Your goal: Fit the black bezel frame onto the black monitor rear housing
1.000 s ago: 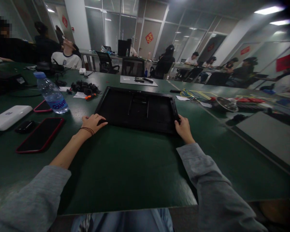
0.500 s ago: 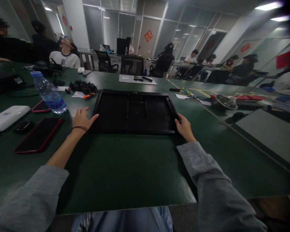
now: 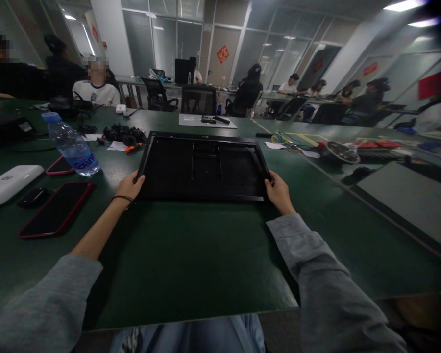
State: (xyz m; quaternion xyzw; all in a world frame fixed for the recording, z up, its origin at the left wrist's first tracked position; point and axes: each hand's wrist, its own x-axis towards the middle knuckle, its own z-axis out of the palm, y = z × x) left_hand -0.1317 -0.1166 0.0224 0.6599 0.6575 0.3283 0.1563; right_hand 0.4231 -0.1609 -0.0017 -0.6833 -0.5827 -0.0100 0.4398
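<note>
Fingers of the left hand [image 3: 128, 188] are gripping the left side of the black panel housing [image 3: 169, 166], with the thumb lying over its rim. Fingers of the right hand [image 3: 279, 192] are gripping the opposite side, the thumb resting on the rim and the others being partly hidden by the edge. The housing is occupying the centre of the frame, its recessed face showing upward and its long near edge running roughly parallel to the bottom of the frame. Whether its underside is resting fully on the green table [image 3: 191, 264] is not showing clearly. In judgement, the step in hand is a two-handed hold at the short sides; any next move would be calling for even force from both hands and clearance from neighbouring items. At centre left, a water bottle [image 3: 73, 147] is standing near the left hand, while a red-edged phone [image 3: 57, 211] and a white power bank [image 3: 12, 184] are lying farther left. Just beside the housing's upper left corner, an orange item [image 3: 134, 148] is lying next to a black cable bundle [image 3: 123, 133]. At upper centre, a grey board [image 3: 191, 123] is bearing small black parts [image 3: 215, 119]. At right, yellow cables [image 3: 290, 138] and a grey panel [image 3: 407, 196] are lying apart from the right hand.
</note>
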